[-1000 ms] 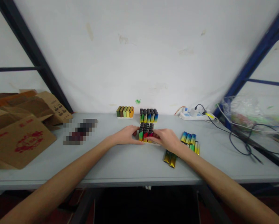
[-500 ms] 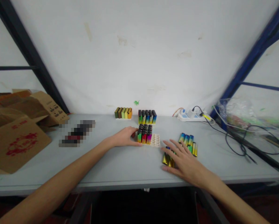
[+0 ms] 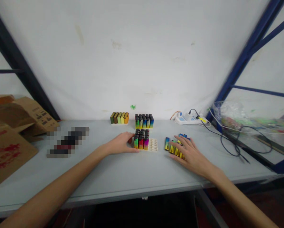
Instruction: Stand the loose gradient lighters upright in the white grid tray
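Observation:
A white holed tray (image 3: 153, 145) lies mid-table, its left part filled with upright black-topped lighters (image 3: 141, 143) in green, red and purple. My left hand (image 3: 120, 143) curls about the tray's left end, thumb along the front and fingers partly hidden behind the lighters. To the right, my right hand (image 3: 191, 156) rests palm down with spread fingers over loose lighters (image 3: 172, 148) in gold, blue and green. These lie on their sides, several of them covered by my fingers.
Against the wall stand a block of yellow and green lighters (image 3: 119, 118) and a block of blue-green ones (image 3: 144, 121). A power strip (image 3: 186, 119) and black cable (image 3: 224, 142) are at right. Cardboard boxes (image 3: 9, 152) and a pixelated item (image 3: 69, 142) occupy the left.
My right hand has slid the nearer gold lighters away from the table's front edge, bunching them with the others. My left hand stays at the tray. The whole view has shifted slightly.

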{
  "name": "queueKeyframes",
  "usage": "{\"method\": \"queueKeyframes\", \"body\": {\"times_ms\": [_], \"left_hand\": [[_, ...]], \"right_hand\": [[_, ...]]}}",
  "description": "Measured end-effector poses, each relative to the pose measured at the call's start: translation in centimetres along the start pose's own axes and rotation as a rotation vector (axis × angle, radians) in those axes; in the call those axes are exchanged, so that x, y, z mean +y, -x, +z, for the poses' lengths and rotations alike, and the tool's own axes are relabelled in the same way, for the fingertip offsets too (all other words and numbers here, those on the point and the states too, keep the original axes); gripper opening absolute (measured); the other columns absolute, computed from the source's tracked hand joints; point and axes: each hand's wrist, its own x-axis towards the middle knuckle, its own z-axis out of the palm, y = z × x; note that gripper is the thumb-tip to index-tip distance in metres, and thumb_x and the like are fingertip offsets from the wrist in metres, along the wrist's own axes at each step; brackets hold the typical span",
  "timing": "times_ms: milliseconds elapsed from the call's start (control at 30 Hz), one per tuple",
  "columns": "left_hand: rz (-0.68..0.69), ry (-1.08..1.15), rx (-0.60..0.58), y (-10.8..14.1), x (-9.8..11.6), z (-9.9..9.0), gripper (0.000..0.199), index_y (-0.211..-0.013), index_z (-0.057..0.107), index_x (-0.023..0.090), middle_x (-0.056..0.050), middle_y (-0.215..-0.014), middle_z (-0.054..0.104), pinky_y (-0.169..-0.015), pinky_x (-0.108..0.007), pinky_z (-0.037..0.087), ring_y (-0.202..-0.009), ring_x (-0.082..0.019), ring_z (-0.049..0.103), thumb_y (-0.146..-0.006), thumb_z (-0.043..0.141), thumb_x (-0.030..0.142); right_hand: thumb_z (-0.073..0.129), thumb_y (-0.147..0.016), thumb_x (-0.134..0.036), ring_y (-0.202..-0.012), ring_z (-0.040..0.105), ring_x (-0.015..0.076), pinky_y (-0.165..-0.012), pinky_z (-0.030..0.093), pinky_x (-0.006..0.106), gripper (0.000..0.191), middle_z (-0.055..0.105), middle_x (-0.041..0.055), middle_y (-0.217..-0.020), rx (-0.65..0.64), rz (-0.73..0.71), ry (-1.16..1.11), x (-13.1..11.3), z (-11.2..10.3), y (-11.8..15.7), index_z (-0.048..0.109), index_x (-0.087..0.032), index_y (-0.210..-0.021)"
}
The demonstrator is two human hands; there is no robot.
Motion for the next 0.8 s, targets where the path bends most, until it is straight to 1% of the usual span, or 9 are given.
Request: {"method": "queueKeyframes", "body": {"times_ms": [133,233,300,367,467,600,667,733,800], "left_hand": [[-0.001,-0.002,0.000,0.0,0.1,-0.1,0.065,-0.094,0.065,0.019,-0.006,-0.088,0.067,-0.071,-0.033,0.046,-0.079,-0.025,0.061,-0.070,0.068,0.079],[-0.005,0.005,-0.004,-0.1,0.1,-0.1,0.063,-0.093,0.066,0.019,-0.006,-0.087,0.067,-0.070,-0.033,0.046,-0.078,-0.025,0.061,-0.070,0.069,0.078],[-0.005,0.000,-0.001,-0.1,0.1,-0.1,0.063,-0.092,0.066,0.019,-0.006,-0.087,0.067,-0.071,-0.034,0.046,-0.078,-0.026,0.061,-0.069,0.069,0.077],[-0.004,-0.012,0.004,-0.2,-0.1,0.0,0.062,-0.091,0.066,0.019,-0.006,-0.087,0.067,-0.071,-0.034,0.046,-0.078,-0.026,0.062,-0.069,0.069,0.077],[0.005,-0.019,0.003,-0.2,-0.3,0.2,0.061,-0.093,0.066,0.019,-0.007,-0.090,0.068,-0.072,-0.035,0.046,-0.080,-0.027,0.062,-0.071,0.069,0.076],[0.011,-0.037,-0.007,-0.2,-0.6,0.3,0.062,-0.095,0.065,0.019,-0.008,-0.093,0.068,-0.073,-0.035,0.047,-0.084,-0.027,0.063,-0.073,0.068,0.077],[0.008,-0.051,-0.019,-0.2,-0.5,0.3,0.064,-0.095,0.064,0.019,-0.008,-0.092,0.067,-0.073,-0.035,0.047,-0.082,-0.027,0.063,-0.073,0.066,0.079],[0.006,-0.061,-0.025,-0.2,-0.5,0.2,0.065,-0.094,0.063,0.018,-0.007,-0.090,0.067,-0.073,-0.034,0.046,-0.081,-0.026,0.062,-0.073,0.066,0.079],[0.010,-0.062,-0.025,-0.2,-0.4,0.2,0.065,-0.094,0.063,0.018,-0.007,-0.090,0.067,-0.073,-0.034,0.046,-0.080,-0.026,0.062,-0.073,0.066,0.080]], "right_hand": [[0.045,-0.098,-0.065,-0.149,0.034,0.0347,-0.120,0.029,0.063,0.064,0.041,0.0155,-0.159,-0.011,0.102,-0.053,3.6,-1.1,1.4,0.046,-0.029,-0.152],[0.041,-0.101,-0.062,-0.149,0.035,0.0308,-0.120,0.033,0.052,0.061,0.039,0.0125,-0.161,-0.016,0.149,-0.140,6.6,-2.1,0.6,0.047,-0.029,-0.151],[0.036,-0.103,-0.058,-0.146,0.042,0.0287,-0.120,0.035,0.046,0.057,0.046,0.0130,-0.156,-0.037,0.174,-0.176,8.2,-2.5,-0.7,0.052,-0.025,-0.147],[0.035,-0.105,-0.054,-0.132,0.057,0.0298,-0.113,0.042,0.043,0.055,0.063,0.0168,-0.139,-0.096,0.236,-0.153,9.2,-2.5,-2.5,0.061,-0.018,-0.138],[0.043,-0.102,-0.055,-0.105,0.071,0.0339,-0.094,0.051,0.043,0.057,0.075,0.0219,-0.110,-0.194,0.414,-0.021,9.6,-2.1,-4.9,0.067,-0.011,-0.128],[0.060,-0.092,-0.061,-0.089,0.074,0.0344,-0.078,0.053,0.040,0.056,0.076,0.0248,-0.098,-0.303,0.470,-0.009,8.6,-1.2,-7.2,0.073,-0.010,-0.110],[0.065,-0.090,-0.060,-0.074,0.074,0.0305,-0.069,0.052,0.036,0.053,0.076,0.0216,-0.088,-0.326,0.469,-0.056,8.1,-1.0,-8.1,0.074,-0.010,-0.106],[0.067,-0.089,-0.055,-0.060,0.072,0.0247,-0.062,0.051,0.032,0.048,0.076,0.0144,-0.076,-0.361,0.476,-0.131,7.8,-1.0,-8.8,0.072,-0.011,-0.109],[0.069,-0.089,-0.050,-0.053,0.069,0.0203,-0.058,0.050,0.028,0.046,0.075,0.0084,-0.069,-0.413,0.490,-0.212,7.7,-1.0,-9.5,0.070,-0.011,-0.114]]}}
